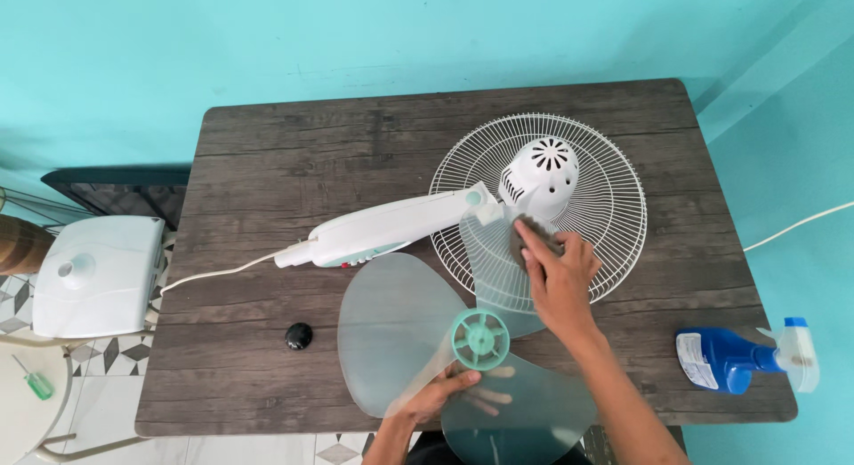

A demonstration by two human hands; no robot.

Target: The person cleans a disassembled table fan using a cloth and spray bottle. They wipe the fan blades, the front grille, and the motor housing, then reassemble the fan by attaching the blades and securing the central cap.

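Note:
A translucent three-bladed fan blade (400, 323) with a teal hub (480, 339) lies over the near part of the dark wooden table (267, 162). My left hand (445, 394) holds it from below near the hub, fingers showing through the near blade. My right hand (559, 283) presses a small grey sponge (525, 236) onto the far blade. Behind it lies a white fan body (382, 231) with its motor housing (541, 176) and white wire guard (614, 189).
A blue spray bottle (734, 356) lies at the table's right edge. A small black knob (299, 335) sits left of the blade. Off the table's left edge are a white fan base (98, 274) and a green screwdriver (36, 381). A white cord (218, 271) trails left.

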